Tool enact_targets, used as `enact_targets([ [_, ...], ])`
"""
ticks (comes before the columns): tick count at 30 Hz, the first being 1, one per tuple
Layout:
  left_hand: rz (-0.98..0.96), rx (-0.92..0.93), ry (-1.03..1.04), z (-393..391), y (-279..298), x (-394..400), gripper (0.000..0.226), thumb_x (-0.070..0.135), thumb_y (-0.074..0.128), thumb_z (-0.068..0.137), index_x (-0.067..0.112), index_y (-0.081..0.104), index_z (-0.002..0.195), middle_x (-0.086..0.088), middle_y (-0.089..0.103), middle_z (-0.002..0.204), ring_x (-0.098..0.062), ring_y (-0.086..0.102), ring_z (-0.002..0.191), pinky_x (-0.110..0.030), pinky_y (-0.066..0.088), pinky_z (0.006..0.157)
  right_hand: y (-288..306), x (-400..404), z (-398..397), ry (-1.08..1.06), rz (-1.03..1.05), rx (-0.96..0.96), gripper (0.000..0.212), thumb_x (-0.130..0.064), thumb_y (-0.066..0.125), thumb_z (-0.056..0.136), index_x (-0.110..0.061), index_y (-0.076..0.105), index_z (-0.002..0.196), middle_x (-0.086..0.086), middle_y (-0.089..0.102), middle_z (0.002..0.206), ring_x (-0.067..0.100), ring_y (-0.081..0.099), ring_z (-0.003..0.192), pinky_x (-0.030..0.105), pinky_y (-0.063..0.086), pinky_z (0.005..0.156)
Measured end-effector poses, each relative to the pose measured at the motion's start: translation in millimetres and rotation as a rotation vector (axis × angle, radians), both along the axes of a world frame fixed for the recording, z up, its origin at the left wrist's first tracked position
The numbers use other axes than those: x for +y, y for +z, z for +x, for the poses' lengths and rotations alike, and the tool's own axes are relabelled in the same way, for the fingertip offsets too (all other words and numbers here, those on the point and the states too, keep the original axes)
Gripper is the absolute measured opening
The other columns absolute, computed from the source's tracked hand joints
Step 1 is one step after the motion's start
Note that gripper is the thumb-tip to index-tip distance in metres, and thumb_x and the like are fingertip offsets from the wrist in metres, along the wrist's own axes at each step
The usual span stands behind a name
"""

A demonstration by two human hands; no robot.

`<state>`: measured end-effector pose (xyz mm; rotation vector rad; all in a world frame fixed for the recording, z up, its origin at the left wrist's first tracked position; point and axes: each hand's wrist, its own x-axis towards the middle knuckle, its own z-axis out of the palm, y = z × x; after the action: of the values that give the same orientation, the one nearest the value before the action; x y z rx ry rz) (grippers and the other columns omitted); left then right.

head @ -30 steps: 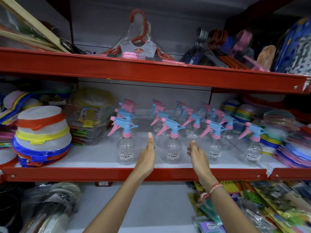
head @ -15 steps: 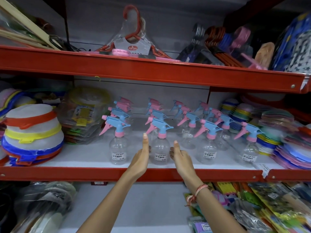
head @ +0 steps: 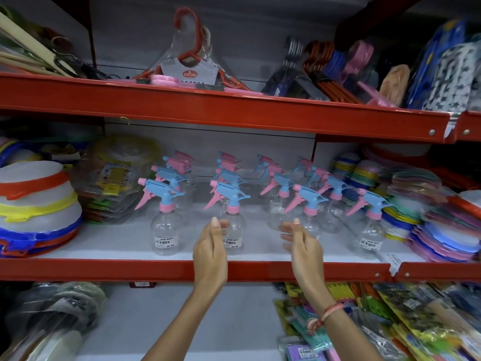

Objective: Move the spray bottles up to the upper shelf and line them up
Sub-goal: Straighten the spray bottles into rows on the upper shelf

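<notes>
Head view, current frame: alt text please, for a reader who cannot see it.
Two bare hands, left hand and right hand, both open, reach toward clear plastic spray bottles with blue-and-pink trigger heads standing in rows on a white middle shelf with a red front edge. The red upper shelf above holds packaged hangers.

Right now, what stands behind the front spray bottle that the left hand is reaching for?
Behind that front spray bottle more spray bottles stand in a column toward the back wall. Only their blue and pink trigger heads show clearly; their clear bodies are mostly covered.
</notes>
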<state>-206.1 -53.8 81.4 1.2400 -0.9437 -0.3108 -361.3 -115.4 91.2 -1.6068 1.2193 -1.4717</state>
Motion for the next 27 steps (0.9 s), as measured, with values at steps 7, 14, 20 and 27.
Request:
enact_targets([
  [7,0.271,0.06,-0.342,-70,7,-35,0.096,0.078,0.012,0.075,0.016,0.055,0.134,-0.006,0.061,0.136,-0.017,0.057,0.124,-0.038,0.035,0.113,-2,-26,-72,-0.189,0.009,0.038,0.051,-0.052,0.03,0.098,-0.019,0.065,0.115,0.009,0.069,0.114,0.032,0.064,0.107,0.051,0.049,0.095],
  [14,0.468,0.003,-0.457,-106,26,-61,0.109,0.084,0.001,0.07,0.019,0.033,0.151,-0.008,0.04,0.155,-0.021,0.037,0.142,-0.038,0.021,0.119,8,-50,-89,0.073,0.252,0.189,0.076,-0.058,0.023,0.097,0.002,0.053,0.131,0.019,0.057,0.138,0.033,0.053,0.127,0.04,0.037,0.104],
  [20,0.461,-0.028,-0.416,-100,18,-63,0.118,0.093,-0.004,0.064,0.023,0.04,0.148,-0.006,0.051,0.146,-0.02,0.05,0.13,-0.033,0.03,0.104,3,-42,-79,0.102,0.205,0.163,0.095,-0.074,0.02,0.088,0.01,0.05,0.12,0.029,0.06,0.121,0.036,0.058,0.116,0.053,0.041,0.104],
  [27,0.449,0.004,-0.402,-88,16,-59,0.134,0.103,0.0,0.051,0.02,0.044,0.146,-0.004,0.047,0.15,-0.021,0.044,0.138,-0.039,0.024,0.119,-3,-42,-69,0.079,0.177,0.18,0.101,-0.081,0.019,0.081,0.008,0.053,0.115,0.027,0.066,0.112,0.036,0.063,0.109,0.055,0.045,0.1],
])
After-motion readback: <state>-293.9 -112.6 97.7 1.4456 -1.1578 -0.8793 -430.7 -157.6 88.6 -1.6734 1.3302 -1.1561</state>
